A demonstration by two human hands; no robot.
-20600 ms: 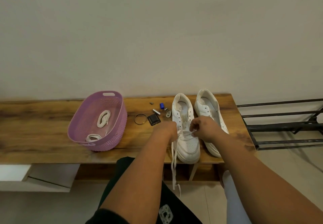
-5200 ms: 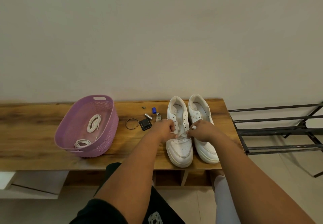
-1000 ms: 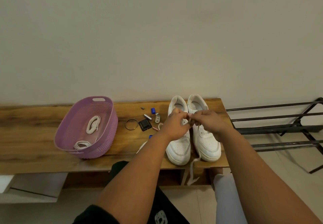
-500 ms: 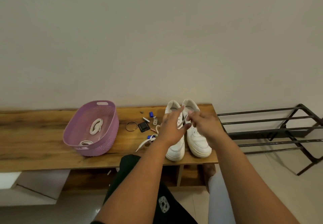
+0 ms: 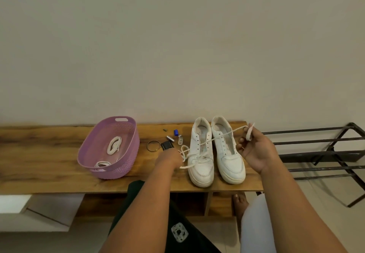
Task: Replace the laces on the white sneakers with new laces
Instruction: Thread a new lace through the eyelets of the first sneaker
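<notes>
White lace runs from the left shoe on the wooden bench up to the right hand, which pinches its end. The left hand seems to grip the other end, though its fingers are hidden. A sharp tug could drag that shoe off the bench.
</notes>
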